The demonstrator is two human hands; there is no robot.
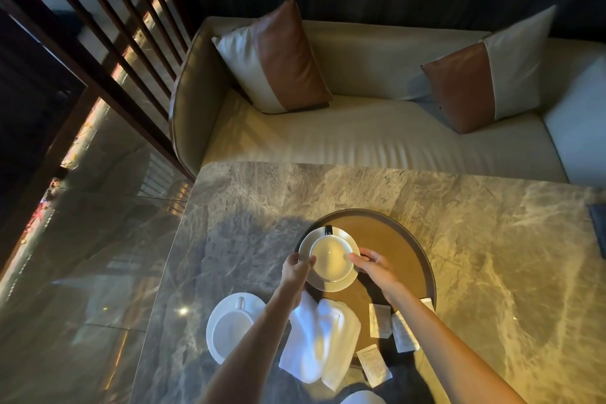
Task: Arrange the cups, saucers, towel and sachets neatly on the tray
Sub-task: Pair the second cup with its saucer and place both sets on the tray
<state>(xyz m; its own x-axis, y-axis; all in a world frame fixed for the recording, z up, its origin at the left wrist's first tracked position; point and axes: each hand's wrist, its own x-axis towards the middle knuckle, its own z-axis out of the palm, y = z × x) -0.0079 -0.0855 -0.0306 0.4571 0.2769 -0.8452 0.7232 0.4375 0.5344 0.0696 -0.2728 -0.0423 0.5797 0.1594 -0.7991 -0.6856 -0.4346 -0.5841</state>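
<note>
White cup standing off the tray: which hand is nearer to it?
Left. The left hand holds the other white saucer's left rim, up-right of that cup; the right hand holds its right rim.

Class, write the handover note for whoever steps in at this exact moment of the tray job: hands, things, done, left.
The left hand grips the saucer by its left rim; the right hand pinches its right rim.
That saucer, carrying a cup, is at the far left of the tray.
The second cup and saucer are on the table, left of the tray.
The towel lies crumpled across the tray's near rim.
The sachets are scattered near right, some on the tray, some over its rim.
Done: first set on the tray.
Left: second set, tidy towel, line up sachets.
</note>
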